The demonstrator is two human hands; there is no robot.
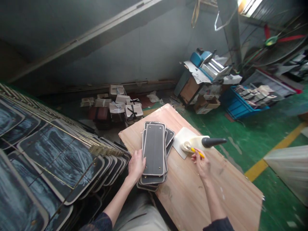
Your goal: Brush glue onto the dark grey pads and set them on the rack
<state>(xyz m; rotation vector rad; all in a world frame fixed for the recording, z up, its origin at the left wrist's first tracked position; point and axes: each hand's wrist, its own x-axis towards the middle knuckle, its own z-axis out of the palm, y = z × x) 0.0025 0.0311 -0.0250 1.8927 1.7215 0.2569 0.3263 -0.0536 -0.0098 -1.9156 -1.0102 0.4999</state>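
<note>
A stack of dark grey panels (154,149) with pale edges and small studs at the corners lies on the wooden table. My left hand (137,165) grips the stack's left edge, with the thumb by the top panel. In my right hand (201,163) is a thin yellow-handled brush (197,152), held between thumb and fingers. Its tip reaches into a small whitish pot (186,146). Beside the pot is a white bottle (198,141) with a black conical nozzle (213,141). Both are on a white sheet (178,142).
At left, a wire rack (79,136) holds many larger dark panels with whitish smears. The wooden table (192,189) has an angled far edge. Tied bundles (133,110) lie on the floor beyond; a blue crate (240,104), a roller machine (211,65) and a fan (271,41) are at right.
</note>
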